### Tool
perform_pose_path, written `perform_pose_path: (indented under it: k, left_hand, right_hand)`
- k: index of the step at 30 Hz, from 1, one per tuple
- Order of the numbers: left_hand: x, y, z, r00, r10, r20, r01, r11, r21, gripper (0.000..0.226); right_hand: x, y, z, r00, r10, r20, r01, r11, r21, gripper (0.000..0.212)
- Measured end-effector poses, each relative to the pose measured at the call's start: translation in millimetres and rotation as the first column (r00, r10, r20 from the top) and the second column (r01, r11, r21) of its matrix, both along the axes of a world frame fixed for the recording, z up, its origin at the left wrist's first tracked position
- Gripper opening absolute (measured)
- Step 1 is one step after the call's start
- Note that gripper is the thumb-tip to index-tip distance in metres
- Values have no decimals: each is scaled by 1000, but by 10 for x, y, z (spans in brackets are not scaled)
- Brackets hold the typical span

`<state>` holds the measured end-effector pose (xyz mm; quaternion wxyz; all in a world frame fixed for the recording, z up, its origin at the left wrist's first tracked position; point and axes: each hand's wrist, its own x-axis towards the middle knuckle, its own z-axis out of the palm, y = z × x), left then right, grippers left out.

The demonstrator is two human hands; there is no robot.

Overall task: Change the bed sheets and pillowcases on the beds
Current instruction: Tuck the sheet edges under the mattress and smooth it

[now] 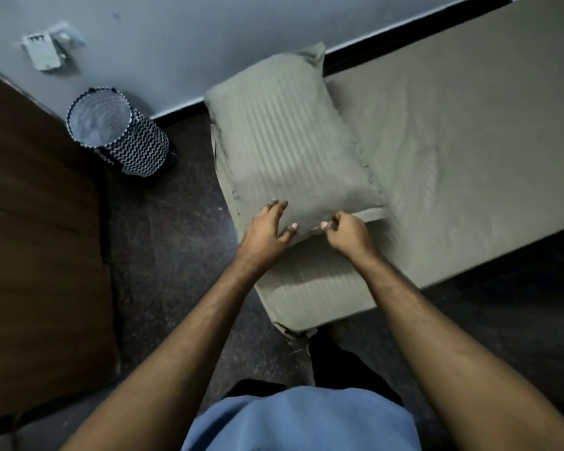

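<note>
A: Pinching the near edge of the pillow (290,148), right hand (347,234) has fingers curled tight on the pillowcase hem. Agree?

B: Yes. Left hand (266,232) is spread, fingers fairly straight, pressing flat on the pillow's near corner, not curled round it.

A: Pillow position?

B: Lying on the head end of the bed (469,141), long axis running from about 11 o'clock down to 5 o'clock from the hands. Striped grey-green case, same cloth as the bed sheet (437,196).

A: Sheet state?

B: Covers the mattress, some wrinkles at 2 o'clock of the pillow. Corner hangs loose at 6 o'clock near the person's leg.

A: Surroundings?

B: Zigzag-patterned basket (121,135) on the dark floor (176,255) at 10 o'clock, well apart from the bed. Wooden furniture (36,239) at 9 o'clock. Grey wall (176,43) at 12 o'clock.
</note>
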<state>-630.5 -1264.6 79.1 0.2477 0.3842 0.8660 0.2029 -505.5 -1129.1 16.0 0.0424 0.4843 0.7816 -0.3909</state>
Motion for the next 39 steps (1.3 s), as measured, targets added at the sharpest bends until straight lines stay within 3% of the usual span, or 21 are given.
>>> perform_pose_path:
  k: [4,6,7,9,10,13,17,20,24,28,31,34,37,39]
  left_hand:
    - [-138,476,-183,1000,-5,15,5,1000,-20,62]
    - [-188,673,-316,999,-30,29,30,999,-22,61]
    - [-232,802,-420,998,-44,35,45,998,-38,61]
    - [-330,1041,-611,997,-71,32,73,995,-63,63]
    - [-376,1143,-703,997,-79,18,80,994,-73,66]
    - [-597,1445,-1005,999,-39,-13,37,989,-145,83]
    - [-964,1747,-1629,1000,2,5,0,955,-295,105]
    - [-1140,1867,-2035,998,-20,57,42,914,-404,106]
    - [-1255,2066,-2390,997,-41,70,65,923,-380,104]
    - [-1381,2118,-2454,985,-52,162,106,935,-339,111]
    - [-1398,1984,-2365,975,-80,207,123,972,-202,102]
    - [-1336,1661,-2197,971,-236,47,238,971,-29,102]
    - [-1233,1438,-1922,880,-427,-208,416,904,-95,123]
    - [-1123,1347,-1714,818,-483,-311,466,875,-133,135]
  right_hand:
    - [-128,230,-362,952,-305,25,295,894,-336,45]
    - [-211,254,-549,862,-507,-20,423,738,-527,53]
    - [-266,289,-640,793,-608,-18,471,632,-615,67]
    - [-369,365,-873,679,-734,2,522,482,-704,94]
    - [-406,399,-985,627,-779,17,543,421,-726,97]
    - [-482,510,-1279,492,-868,67,591,277,-758,78]
    - [-487,660,-1602,526,-848,71,551,276,-787,62]
    - [-578,746,-1933,469,-876,114,575,206,-792,51]
    - [-797,862,-2323,214,-976,-40,582,160,-798,42]
    - [-923,965,-2551,133,-991,-14,551,86,-830,47]
    - [-962,982,-2738,89,-995,-33,558,78,-826,54]
    - [-1007,1008,-2399,90,-992,-90,593,127,-795,34]
    - [-1044,1085,-2013,112,-979,-170,596,203,-777,7]
    - [-1060,1227,-1745,76,-959,-273,584,264,-768,2]
